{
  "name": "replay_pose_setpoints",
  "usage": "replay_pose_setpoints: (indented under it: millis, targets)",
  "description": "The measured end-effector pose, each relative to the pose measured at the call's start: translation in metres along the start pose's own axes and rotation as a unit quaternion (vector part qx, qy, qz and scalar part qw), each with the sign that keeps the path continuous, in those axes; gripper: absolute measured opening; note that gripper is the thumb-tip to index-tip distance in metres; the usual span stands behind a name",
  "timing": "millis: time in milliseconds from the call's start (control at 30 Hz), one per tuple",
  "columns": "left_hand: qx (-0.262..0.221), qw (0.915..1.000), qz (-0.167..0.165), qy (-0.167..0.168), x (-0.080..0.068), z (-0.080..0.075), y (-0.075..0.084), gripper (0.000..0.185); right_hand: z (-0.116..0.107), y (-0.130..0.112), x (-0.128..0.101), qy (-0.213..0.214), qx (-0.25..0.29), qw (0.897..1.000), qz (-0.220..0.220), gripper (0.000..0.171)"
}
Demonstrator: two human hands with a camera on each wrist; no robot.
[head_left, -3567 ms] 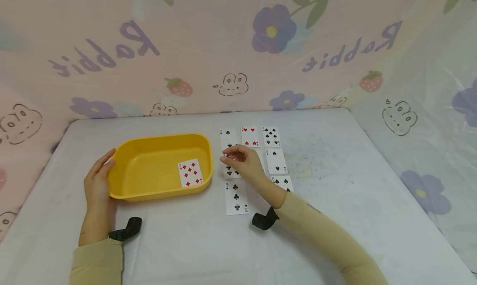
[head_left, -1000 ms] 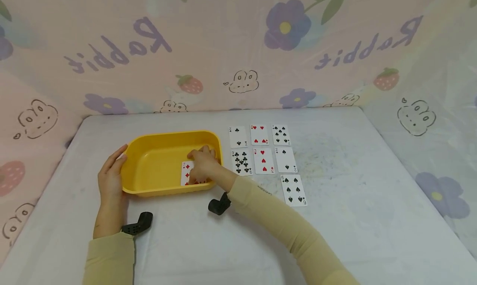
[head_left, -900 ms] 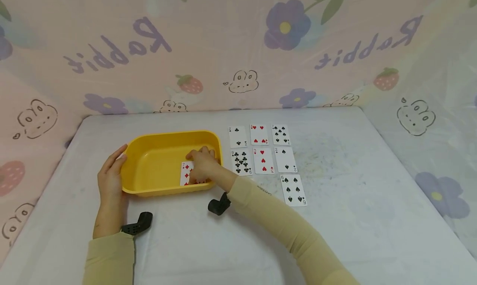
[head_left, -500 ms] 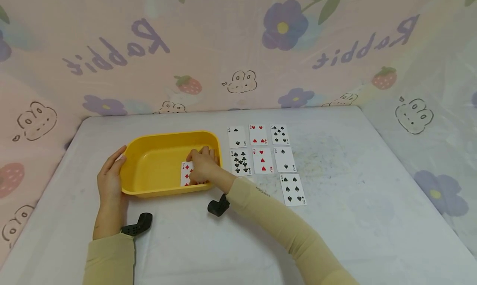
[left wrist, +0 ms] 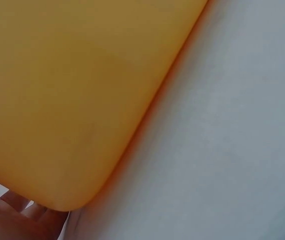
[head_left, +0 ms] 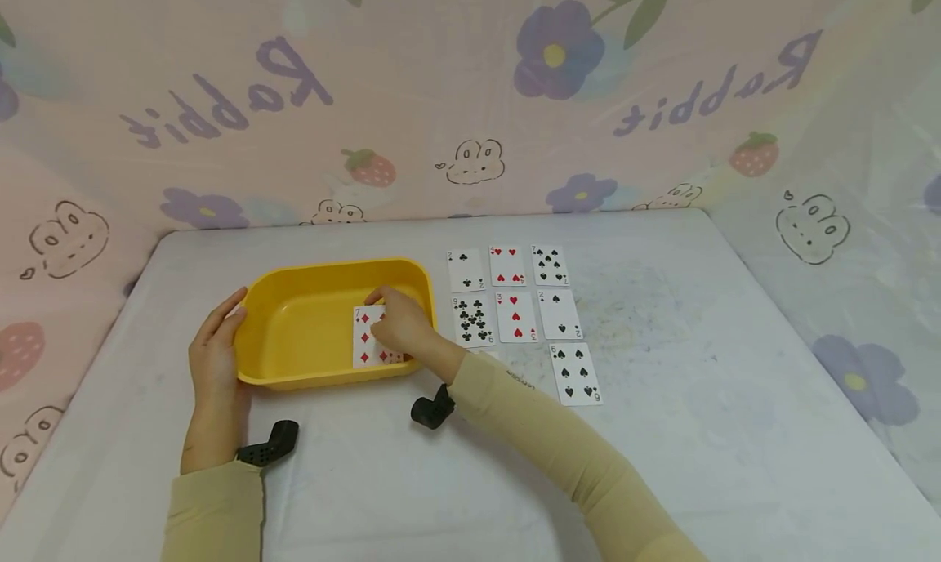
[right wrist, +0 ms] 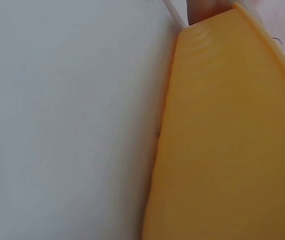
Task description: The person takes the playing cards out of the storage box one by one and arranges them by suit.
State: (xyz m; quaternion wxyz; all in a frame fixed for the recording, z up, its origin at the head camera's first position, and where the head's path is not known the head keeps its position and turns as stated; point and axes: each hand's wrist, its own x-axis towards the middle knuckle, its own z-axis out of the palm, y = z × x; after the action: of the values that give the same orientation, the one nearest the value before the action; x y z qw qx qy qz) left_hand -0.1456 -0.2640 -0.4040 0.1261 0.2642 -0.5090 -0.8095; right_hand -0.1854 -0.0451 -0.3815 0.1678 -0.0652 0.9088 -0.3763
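Note:
A yellow plastic basin (head_left: 316,378) stands on the table, left of the laid-out cards in the head view. My left hand (head_left: 215,358) rests against its left end, fingers and thumb at the outer wall and rim. In the left wrist view, the fingers (left wrist: 20,215) lie along the basin's wall. My right hand (head_left: 403,325) reaches into the basin's right end and pinches a seven of diamonds playing card (head_left: 363,345). The thumb is over the face, and the card's right part is hidden behind the hand. In the right wrist view, only the basin's outer side (right wrist: 227,125) shows large.
Right of the basin, several face-up cards lie in rows, among them a nine of clubs (head_left: 473,321), a three of hearts (head_left: 518,317) and a six of spades (head_left: 576,374). The right sleeve (head_left: 544,423) crosses the table below them. A patterned curtain (head_left: 412,96) stands behind.
My right hand has gone left from above the table cards into the basin. Within the last half second it has shifted the seven of diamonds upward in view, baring more of it. The left hand stays put.

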Motion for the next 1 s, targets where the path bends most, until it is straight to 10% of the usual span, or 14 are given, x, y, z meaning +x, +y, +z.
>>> replay_pose_setpoints:
  millis: [400, 1000]
  targets:
    - [0.004, 1.0, -0.004, -0.002, 0.001, -0.001, 0.0, 0.034, -0.002, 0.001, 0.0, 0.039, 0.068, 0.997, -0.025, 0.017]
    - [-0.017, 0.9996, -0.011, -0.019, -0.001, -0.002, 0.001, 0.037, -0.033, 0.008, 0.008, 0.103, 0.212, 0.964, -0.12, 0.018]
